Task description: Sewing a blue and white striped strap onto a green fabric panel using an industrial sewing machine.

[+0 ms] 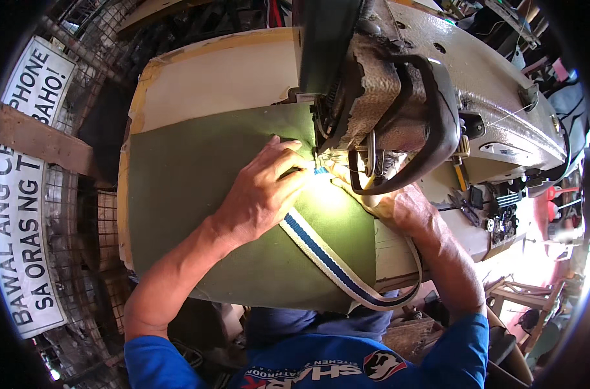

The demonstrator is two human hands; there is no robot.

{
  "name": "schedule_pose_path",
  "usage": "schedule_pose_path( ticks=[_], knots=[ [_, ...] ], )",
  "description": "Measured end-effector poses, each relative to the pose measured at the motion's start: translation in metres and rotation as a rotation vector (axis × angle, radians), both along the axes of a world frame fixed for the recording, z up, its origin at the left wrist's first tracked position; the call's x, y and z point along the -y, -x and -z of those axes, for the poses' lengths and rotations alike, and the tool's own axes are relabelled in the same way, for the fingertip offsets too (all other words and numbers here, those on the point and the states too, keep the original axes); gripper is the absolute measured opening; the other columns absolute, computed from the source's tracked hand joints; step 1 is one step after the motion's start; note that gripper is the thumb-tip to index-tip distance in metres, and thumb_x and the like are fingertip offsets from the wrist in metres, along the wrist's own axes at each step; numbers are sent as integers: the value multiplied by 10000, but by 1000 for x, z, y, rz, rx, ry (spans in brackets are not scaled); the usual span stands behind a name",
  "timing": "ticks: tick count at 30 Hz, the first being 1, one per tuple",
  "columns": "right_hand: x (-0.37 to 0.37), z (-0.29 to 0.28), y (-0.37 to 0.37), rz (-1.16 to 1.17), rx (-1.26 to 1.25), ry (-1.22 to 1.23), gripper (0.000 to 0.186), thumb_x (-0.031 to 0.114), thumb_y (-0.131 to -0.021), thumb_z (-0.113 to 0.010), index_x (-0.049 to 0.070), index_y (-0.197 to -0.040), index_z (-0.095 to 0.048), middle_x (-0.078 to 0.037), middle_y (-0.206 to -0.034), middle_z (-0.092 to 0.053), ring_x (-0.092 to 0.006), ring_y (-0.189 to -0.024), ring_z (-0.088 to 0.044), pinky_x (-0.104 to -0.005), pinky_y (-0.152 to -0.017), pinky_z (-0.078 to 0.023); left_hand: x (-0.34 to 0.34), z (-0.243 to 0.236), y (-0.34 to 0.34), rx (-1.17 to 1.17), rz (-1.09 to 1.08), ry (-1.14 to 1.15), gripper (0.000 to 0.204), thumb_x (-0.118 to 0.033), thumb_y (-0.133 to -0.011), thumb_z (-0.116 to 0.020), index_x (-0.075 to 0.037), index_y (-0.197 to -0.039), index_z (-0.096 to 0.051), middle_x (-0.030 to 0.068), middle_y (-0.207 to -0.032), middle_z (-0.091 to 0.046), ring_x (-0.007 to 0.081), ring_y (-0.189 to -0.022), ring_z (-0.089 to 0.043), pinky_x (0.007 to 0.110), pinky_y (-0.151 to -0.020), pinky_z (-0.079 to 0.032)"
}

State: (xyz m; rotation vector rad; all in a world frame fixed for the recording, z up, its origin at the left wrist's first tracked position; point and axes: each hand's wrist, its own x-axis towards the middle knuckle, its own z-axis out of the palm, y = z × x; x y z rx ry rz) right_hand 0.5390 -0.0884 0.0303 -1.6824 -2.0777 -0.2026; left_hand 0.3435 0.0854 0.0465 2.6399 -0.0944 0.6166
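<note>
A sheet of green fabric [191,175] lies over the bed of a sewing machine [502,84]. On it runs a white webbing strap [327,257] with a dark blue middle stripe, which curls off the near edge and loops up by my right forearm. My left hand [262,185] rests on the fabric left of the needle, its fingers bent and pinched at the strap's upper end. From the other side my right hand [389,201] reaches in with its fingers stretched flat on the fabric close to the needle. The black guard bar [440,129] partly hides that hand.
A pale board [223,74] edged with tape extends the work surface behind the fabric. Small tools and metal parts [496,220] lie on the right side of the table. A wire mesh wall [107,220] with a sign [32,259] stands at left. A wooden stool [521,301] is at lower right.
</note>
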Motion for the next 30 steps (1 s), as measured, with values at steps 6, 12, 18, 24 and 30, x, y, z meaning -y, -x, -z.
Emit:
schedule_pose_path(
  ticks=[6, 12, 18, 24, 30],
  knots=[
    [-1, -14, -1, -37, -119, -21, 101, 218, -743, -643, 124, -743, -603, -76, -658, -574, -308, -639, -599, -439, -585, -482, 4, 1, 1, 15, -30, -13, 190, -48, -806, -691, -14, -986, -642, 115, -1025, -588, 335, -1167, -571, 513, -1099, -425],
    [-16, -12, -18, -107, -242, 25, 256, 290, -818, -641, 122, -642, -561, -69, -590, -546, -281, -543, -559, -405, -516, -462, 7, -2, 0, 56, -45, -74, 177, -47, -813, -671, -10, -983, -639, 110, -1062, -602, 317, -1174, -572, 481, -1094, -424],
    [-21, -7, -25, -74, -195, 143, 298, 387, -824, -629, 125, -683, -618, -45, -590, -586, -258, -512, -580, -370, -479, -487, 1, -5, -1, 11, 1, -178, 237, -92, -818, -657, -15, -1042, -650, 98, -1097, -622, 282, -1195, -571, 519, -1093, -412],
    [-19, -17, -18, -8, -346, 75, 298, 399, -822, -623, 111, -744, -631, -49, -641, -620, -255, -595, -613, -365, -577, -528, -1, -6, 0, -67, 10, -142, 238, -78, -817, -653, -17, -1047, -650, 98, -1104, -620, 281, -1191, -574, 525, -1073, -435],
    [-18, -12, -19, -96, 163, -22, 213, 346, -767, -666, 162, -676, -610, -8, -603, -595, -230, -516, -571, -358, -477, -484, 1, -1, -4, 0, -24, -65, 266, -69, -816, -652, -32, -1079, -651, 93, -1126, -619, 276, -1204, -571, 526, -1080, -428]
  ],
)
